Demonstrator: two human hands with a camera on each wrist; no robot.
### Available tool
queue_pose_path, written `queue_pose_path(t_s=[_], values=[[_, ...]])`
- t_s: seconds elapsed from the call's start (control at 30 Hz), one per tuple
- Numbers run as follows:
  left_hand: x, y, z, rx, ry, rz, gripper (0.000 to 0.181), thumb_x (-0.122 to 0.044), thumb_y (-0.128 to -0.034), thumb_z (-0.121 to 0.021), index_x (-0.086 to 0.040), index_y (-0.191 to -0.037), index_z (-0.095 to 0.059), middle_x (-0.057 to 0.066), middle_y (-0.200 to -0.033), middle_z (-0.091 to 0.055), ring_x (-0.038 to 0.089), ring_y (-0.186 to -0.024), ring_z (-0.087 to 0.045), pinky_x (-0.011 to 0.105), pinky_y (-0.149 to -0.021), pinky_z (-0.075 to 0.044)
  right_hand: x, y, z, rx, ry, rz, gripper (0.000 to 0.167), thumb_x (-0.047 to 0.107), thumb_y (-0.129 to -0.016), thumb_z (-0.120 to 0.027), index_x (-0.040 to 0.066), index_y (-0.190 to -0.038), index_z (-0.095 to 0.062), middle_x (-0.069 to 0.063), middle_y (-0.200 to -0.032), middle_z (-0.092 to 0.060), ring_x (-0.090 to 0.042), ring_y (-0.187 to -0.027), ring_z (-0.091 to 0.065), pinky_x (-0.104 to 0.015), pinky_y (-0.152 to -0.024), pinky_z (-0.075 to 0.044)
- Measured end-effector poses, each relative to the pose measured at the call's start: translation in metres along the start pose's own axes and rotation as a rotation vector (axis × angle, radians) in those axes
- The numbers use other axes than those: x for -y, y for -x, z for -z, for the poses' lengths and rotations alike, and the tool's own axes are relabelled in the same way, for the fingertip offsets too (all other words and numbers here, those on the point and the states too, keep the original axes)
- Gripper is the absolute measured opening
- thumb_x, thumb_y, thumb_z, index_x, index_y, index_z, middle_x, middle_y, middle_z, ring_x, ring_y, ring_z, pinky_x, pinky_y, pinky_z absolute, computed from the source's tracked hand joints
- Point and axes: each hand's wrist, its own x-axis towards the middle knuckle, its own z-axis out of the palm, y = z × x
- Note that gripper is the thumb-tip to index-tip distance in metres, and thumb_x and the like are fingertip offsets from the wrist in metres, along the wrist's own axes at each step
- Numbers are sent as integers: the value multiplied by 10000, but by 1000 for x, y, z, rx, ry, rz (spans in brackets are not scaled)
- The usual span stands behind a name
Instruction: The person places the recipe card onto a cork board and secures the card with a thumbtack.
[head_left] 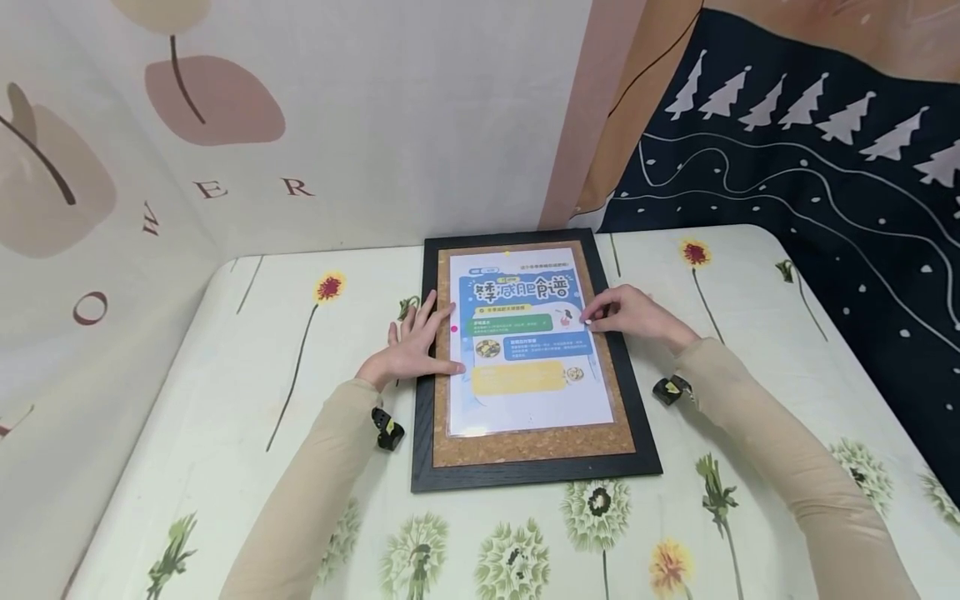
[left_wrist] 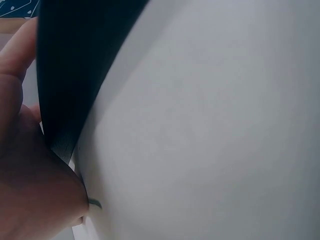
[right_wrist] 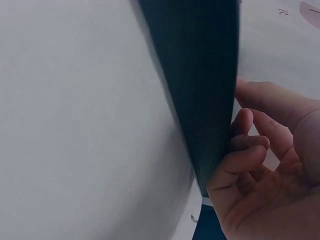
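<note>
Right hand [right_wrist: 282, 192] curls at the frame [right_wrist: 202, 75]; only the head view catches the small white piece [head_left: 588, 322] it's pinching! Left hand [head_left: 409, 348] splayed.

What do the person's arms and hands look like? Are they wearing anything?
The left sleeve and right sleeve are long, plain and beige, reaching the wrists. The left hand and right hand wear no gloves. The left black device and right black device at the wrists are small, each with a yellowish patch.

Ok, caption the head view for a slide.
Left hand and right hand at opposite edges of a printed sheet on a black-framed cork board, atop a flowered cloth.
</note>
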Motion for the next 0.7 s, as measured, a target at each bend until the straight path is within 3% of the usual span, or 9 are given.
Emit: queue_pose_path(t_s=[0.2,0.37,0.47,0.6,0.7], values=[[-1,1,1,4,-7,2,1039,-466,-817,-727,-199,-1572,-65,42,-1586,226,381,-1409,208,650,-1035,143,12,4,3,37,-14,13,175,-40,-878,-656,-84,-1042,-696,-214,-977,-629,-325,-882,-488,-369,-752,-373],[-1,1,1,1,-1,-6,1038,-451,-816,-735,-183,-1571,-75,57,-1587,220,384,-1407,213,650,-1031,150,-5,-1,2,42,-29,24,180,48,-915,-651,-27,-1065,-719,-211,-1122,-656,-324,-1020,-532,-405,-869,-373],[-1,0,1,6,-3,0,1035,-456,-821,-729,-193,-1572,-67,45,-1585,227,373,-1409,217,645,-1035,150,6,4,2,25,-30,-3,200,29,-919,-637,-60,-1086,-702,-243,-1156,-641,-349,-1080,-529,-441,-917,-356],[0,0,1,7,2,2,1039,-458,-818,-732,-194,-1572,-68,44,-1585,228,378,-1409,214,652,-1032,146,8,5,0,-4,-14,-23,216,23,-919,-633,-81,-1102,-682,-240,-1136,-636,-328,-964,-519,-391,-804,-369],[-1,1,1,5,7,3,1044,-460,-812,-736,-197,-1571,-69,44,-1585,227,378,-1408,214,655,-1031,145,-4,-1,-3,-23,-5,-25,190,49,-915,-652,-42,-1075,-696,-193,-1091,-636,-275,-875,-480,-351,-723,-343]])
